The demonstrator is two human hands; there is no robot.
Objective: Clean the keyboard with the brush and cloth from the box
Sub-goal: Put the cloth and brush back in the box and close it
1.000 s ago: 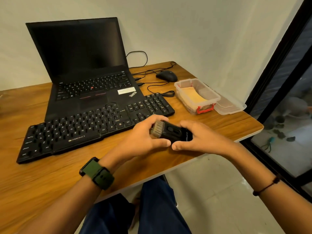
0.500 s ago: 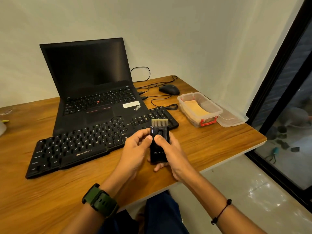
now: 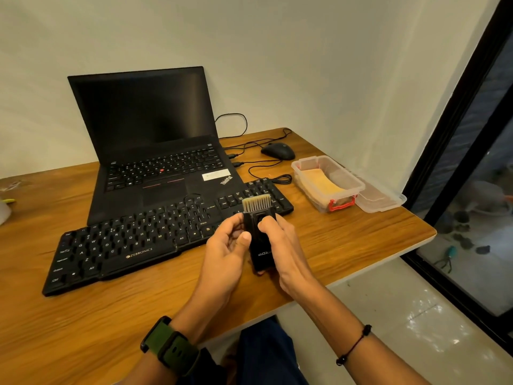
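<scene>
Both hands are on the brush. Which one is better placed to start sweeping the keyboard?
Probably the right hand: it wraps the brush body from behind, while the left hand only touches its side by thumb and fingertips. Keyboard lies just ahead.

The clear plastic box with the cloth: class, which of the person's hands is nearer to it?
Right. The right hand grips the brush on the side toward the box; the left hand holds the brush's far side, toward the keyboard.

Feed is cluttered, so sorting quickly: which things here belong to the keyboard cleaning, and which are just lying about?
Job:
brush, held by left hand and right hand
keyboard
box with cloth

Lying about:
laptop
mouse
box lid
</scene>
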